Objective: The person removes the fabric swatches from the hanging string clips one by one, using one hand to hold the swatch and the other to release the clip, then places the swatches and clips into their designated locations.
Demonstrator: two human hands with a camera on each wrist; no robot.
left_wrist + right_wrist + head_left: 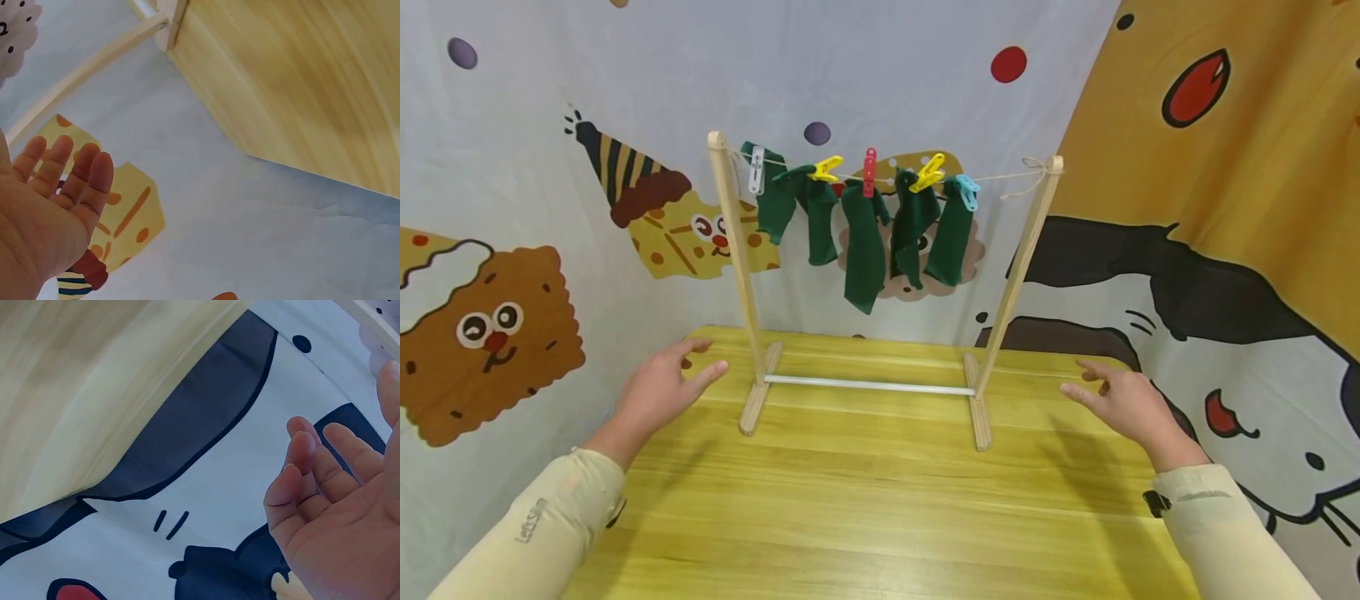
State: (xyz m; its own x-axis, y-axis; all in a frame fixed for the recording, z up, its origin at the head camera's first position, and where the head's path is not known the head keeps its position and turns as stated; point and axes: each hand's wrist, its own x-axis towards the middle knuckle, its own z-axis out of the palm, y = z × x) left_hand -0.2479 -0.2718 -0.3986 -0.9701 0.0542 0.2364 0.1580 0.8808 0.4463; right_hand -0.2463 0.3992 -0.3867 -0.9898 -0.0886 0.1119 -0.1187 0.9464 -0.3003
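A small wooden drying rack [1021,265] stands on the table, a string [1000,177] tied between its two posts. Several dark green cloth pieces [865,250], possibly small socks, hang from the string. Clothespins hold them: a pale grey one [757,171], two yellow ones, including the right yellow clothespin [928,173], a red one [869,172] and a light blue one [967,193]. My left hand [662,387] hovers left of the rack, fingers loosely bent, touching nothing. To the rack's right, my right hand [1127,404] is likewise raised and holds nothing. Both palms show bare in the wrist views.
A white bar [868,384] joins the rack's wooden feet low down. The yellow wood-grain table [880,500] stretches toward me. Behind it and at both sides hangs a printed cloth backdrop [647,50] with cartoon figures.
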